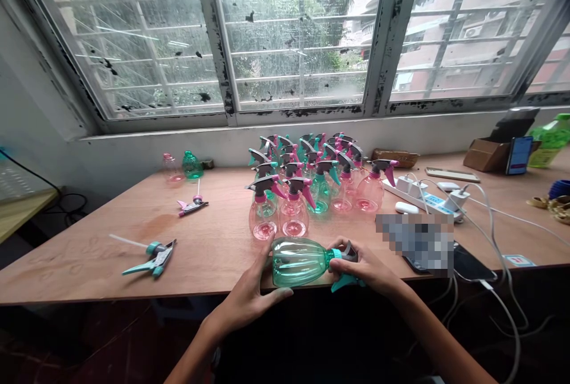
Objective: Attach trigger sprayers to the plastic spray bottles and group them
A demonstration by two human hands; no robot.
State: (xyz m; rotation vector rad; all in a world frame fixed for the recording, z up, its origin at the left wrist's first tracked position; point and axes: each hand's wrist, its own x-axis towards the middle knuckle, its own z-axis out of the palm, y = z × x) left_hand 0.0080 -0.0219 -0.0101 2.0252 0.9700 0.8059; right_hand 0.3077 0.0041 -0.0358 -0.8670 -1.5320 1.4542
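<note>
A green see-through spray bottle [299,262] lies on its side at the near edge of the wooden table [214,241]. My left hand [249,298] cups the bottle's base from below, fingers wrapped round it. My right hand [367,266] is closed on its teal and grey trigger head [345,253]. Just behind stands a cluster of several pink and green spray bottles [307,185] with trigger heads on.
Two loose trigger heads lie on the table's left: a teal one [154,258] and a pink one [192,205]. Two capless bottles [182,167] stand by the wall. A white power strip [423,197] with cables, phones [519,155] and a cardboard box [487,154] fill the right.
</note>
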